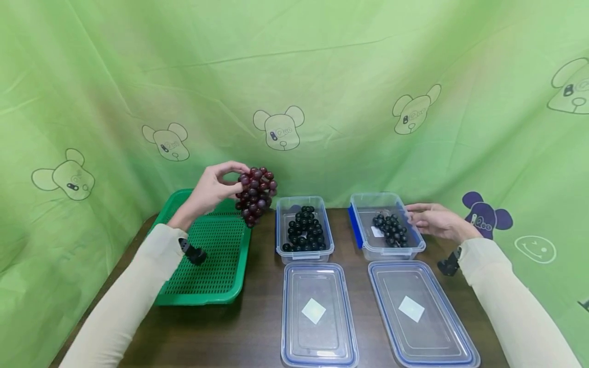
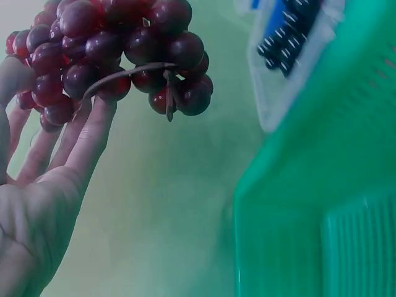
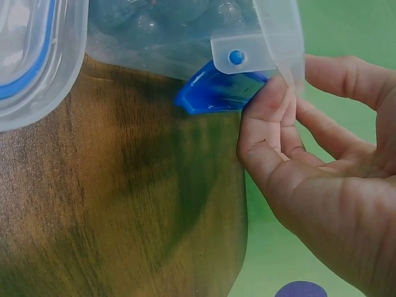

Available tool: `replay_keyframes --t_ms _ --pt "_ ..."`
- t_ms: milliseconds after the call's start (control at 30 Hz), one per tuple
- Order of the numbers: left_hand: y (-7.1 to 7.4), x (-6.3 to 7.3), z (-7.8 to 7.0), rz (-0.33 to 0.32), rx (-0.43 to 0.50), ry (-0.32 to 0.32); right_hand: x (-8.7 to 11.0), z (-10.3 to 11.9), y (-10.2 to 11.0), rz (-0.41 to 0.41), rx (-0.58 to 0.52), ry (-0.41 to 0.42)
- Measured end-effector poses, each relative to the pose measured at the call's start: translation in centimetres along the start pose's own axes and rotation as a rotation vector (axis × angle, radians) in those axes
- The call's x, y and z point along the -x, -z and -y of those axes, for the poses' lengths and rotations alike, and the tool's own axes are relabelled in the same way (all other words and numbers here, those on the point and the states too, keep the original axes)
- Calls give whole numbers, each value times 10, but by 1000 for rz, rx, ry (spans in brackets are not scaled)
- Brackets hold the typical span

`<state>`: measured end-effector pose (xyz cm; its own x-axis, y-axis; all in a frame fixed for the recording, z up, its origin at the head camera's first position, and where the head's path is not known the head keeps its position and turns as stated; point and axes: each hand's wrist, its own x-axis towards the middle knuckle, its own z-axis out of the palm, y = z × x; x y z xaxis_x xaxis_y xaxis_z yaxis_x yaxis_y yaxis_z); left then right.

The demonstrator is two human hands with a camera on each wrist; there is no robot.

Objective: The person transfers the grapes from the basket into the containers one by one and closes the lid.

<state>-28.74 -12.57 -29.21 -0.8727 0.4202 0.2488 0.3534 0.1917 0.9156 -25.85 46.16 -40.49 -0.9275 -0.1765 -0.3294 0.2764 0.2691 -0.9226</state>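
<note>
left fingers (image 1: 232, 166) pinch red grapes (image 1: 255, 197) — long axis near-vertical, narrow end down; right fingers (image 1: 422, 207) grip rightmost box (image 1: 393, 252)

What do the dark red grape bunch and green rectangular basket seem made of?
Dark red grape bunch: glossy, either fruit or moulded plastic; shiny highlights alone leave that open. Green rectangular basket: probably moulded plastic, semi-glossy, judging by its uniform colour, rounded corners and regular perforations.

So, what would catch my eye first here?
Probably the dark red grapes, held up by the left hand near the green basket. Next, perhaps, the left clear box and the right clear box, both holding black grapes, with the right hand touching the latter's outer side. Behind everything hangs a bright green cloth with cartoon animal heads.
</note>
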Motion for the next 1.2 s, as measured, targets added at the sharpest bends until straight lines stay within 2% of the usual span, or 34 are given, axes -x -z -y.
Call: replay_keyframes --t_ms 167,300,533,900,1200 --pt "-27 -22 -1 -30 187 -26 1 1 -1 3 -1 -3" --pt "-50 -35 -5 -35 294 -18 1 0 -3 4 0 -2" --pt "-89 -55 -10 -38 380 11 0 -1 -2 4 0 -3" --pt "-149 -81 -11 -76 576 85 1 -2 0 -16 22 -10" --pt "-198 -89 -5 -48 627 173 4 -4 0 -20 17 -6"
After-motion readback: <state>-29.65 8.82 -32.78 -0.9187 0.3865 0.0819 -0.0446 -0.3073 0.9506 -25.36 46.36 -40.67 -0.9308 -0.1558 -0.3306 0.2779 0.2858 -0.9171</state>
